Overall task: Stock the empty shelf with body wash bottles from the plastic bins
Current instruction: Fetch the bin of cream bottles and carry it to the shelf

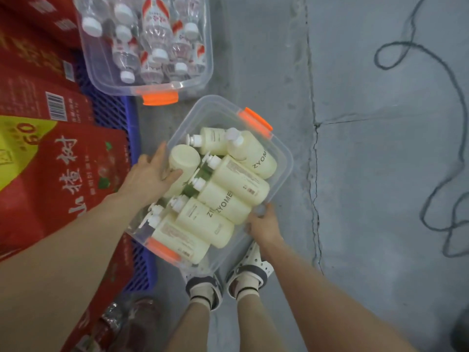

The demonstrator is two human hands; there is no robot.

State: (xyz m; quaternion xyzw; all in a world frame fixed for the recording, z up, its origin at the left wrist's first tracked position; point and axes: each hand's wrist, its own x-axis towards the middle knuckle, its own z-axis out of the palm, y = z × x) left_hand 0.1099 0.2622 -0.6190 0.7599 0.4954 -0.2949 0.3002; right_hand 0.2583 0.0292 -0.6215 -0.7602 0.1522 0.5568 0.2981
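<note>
In the clear bin (pixel 284 158), seven bottles (pixel 238 184); left hand (pixel 149 176) grasping one, right hand (pixel 264 224) grasping rim.

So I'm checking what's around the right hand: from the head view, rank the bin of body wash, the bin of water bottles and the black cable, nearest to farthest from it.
From the right hand:
1. Bin of body wash: the hand grips its near-right edge.
2. Black cable: on the floor, off to the right.
3. Bin of water bottles: up at the top left.

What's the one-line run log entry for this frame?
stage: bin pickup | left hand: on bin rim, touching a body wash bottle | right hand: gripping bin's near edge | shelf: not in view
</note>
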